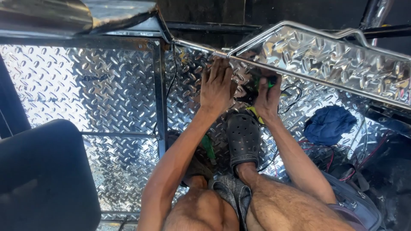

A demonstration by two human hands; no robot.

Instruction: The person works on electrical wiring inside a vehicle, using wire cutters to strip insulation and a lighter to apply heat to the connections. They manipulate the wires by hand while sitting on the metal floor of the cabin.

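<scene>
Both hands reach down to the bright metal rail (274,70) that edges the raised diamond-plate panel (342,60). Left hand (217,87) lies palm-down with its fingers curled over the rail and the plate edge, gripping or bracing there. Right hand (267,96) is closed round a small green-handled tool (263,82), its tip hidden in the shadow just under the rail, so what it bears on cannot be made out.

Going left to right: a dark padded seat (43,171) fills the lower left; a black steel frame bar (159,98) stands upright across the diamond-plate floor (85,94); a green-handled screwdriver (208,148) lies on the floor by the person's foot in a grey clog (243,139); loose black and red wires (317,152) trail beside a crumpled blue cloth (329,124).

Risks, as I judge them: the tool could slip off its hidden seat and jab the left hand's fingers, which sit just beside it. The plate edge may be sharp under that grip. A shifting foot could snag the wires or roll on the screwdriver.
</scene>
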